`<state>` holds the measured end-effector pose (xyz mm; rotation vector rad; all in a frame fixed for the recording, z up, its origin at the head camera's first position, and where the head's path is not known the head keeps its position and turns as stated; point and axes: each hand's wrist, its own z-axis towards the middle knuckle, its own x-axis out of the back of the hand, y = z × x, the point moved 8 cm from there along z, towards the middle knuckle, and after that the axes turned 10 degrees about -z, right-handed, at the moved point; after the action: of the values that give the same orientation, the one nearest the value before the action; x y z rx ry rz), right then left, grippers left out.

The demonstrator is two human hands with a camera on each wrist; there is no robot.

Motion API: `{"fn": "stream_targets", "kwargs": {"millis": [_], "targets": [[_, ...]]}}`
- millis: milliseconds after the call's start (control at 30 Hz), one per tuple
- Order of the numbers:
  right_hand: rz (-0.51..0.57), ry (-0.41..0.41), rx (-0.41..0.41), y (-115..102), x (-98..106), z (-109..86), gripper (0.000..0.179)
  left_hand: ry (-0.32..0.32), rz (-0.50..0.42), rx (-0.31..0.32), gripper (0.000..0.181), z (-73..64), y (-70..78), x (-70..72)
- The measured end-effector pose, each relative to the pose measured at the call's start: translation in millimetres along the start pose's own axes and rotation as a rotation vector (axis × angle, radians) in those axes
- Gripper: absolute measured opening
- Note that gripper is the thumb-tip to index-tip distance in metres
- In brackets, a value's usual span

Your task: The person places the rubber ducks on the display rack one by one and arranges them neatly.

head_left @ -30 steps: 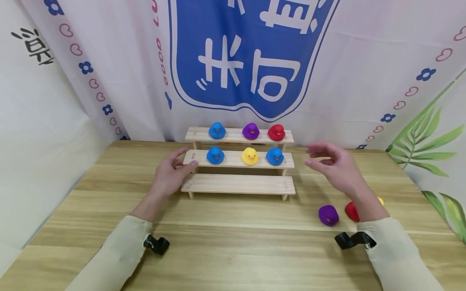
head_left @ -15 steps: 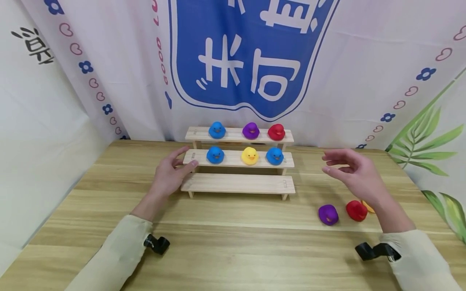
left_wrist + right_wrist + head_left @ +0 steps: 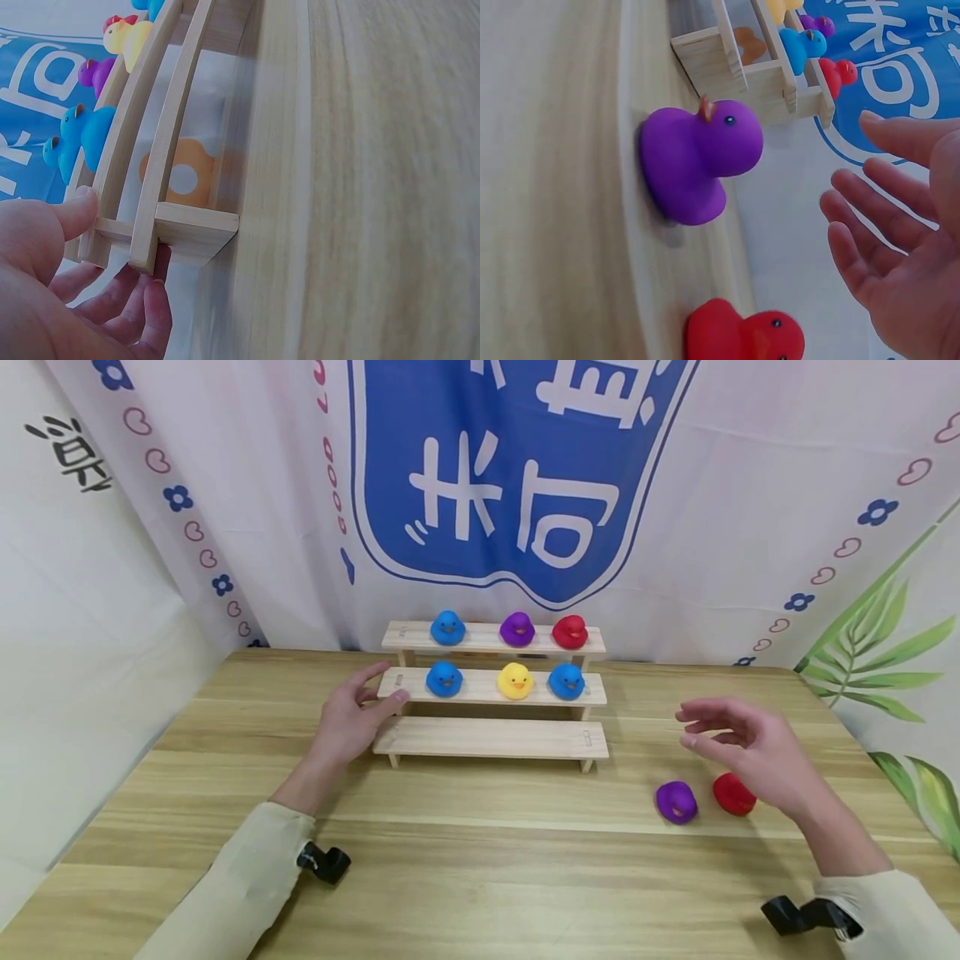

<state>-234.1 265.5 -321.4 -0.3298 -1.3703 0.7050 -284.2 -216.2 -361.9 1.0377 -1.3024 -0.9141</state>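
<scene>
My left hand [image 3: 351,718] holds the left end of a three-tier wooden stand [image 3: 487,739], thumb on the middle tier and fingers around the edge. Over the table's right side hovers my right hand [image 3: 757,752], fingers loosely bent and holding nothing. Just below it sit a purple rubber duck [image 3: 677,802] and a red rubber duck [image 3: 734,794], which the hand partly overlaps. On the top tier are a blue duck [image 3: 447,628], a purple duck [image 3: 517,630] and a red duck [image 3: 570,632]. The middle tier bears two blue ducks [image 3: 566,682] and a yellow duck [image 3: 515,682].
The stand's bottom tier is bare, low over the wooden table [image 3: 480,877]. A white curtain [image 3: 285,485] with a blue printed panel [image 3: 495,560] hangs right behind the stand. A black wrist camera [image 3: 810,917] sits at the right sleeve, another [image 3: 324,863] at the left.
My right hand has moved right and toward me, from beside the stand to above the loose ducks. A yellow duck seen there earlier is now hidden behind it. The left hand stays put.
</scene>
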Motion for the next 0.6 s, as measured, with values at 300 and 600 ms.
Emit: {"fn": "stream_targets", "kwargs": {"millis": [300, 600], "targets": [[-0.095, -0.123, -0.012, 5.3, -5.9, -18.8, 0.035, 0.000, 0.003, -0.005, 0.070, 0.0, 1.0, -1.4], [-0.058, -0.157, -0.020, 10.3, -13.1, -34.1, 0.036, -0.007, -0.008, 0.006, 0.071, 0.0, 0.1, -1.5]]}}
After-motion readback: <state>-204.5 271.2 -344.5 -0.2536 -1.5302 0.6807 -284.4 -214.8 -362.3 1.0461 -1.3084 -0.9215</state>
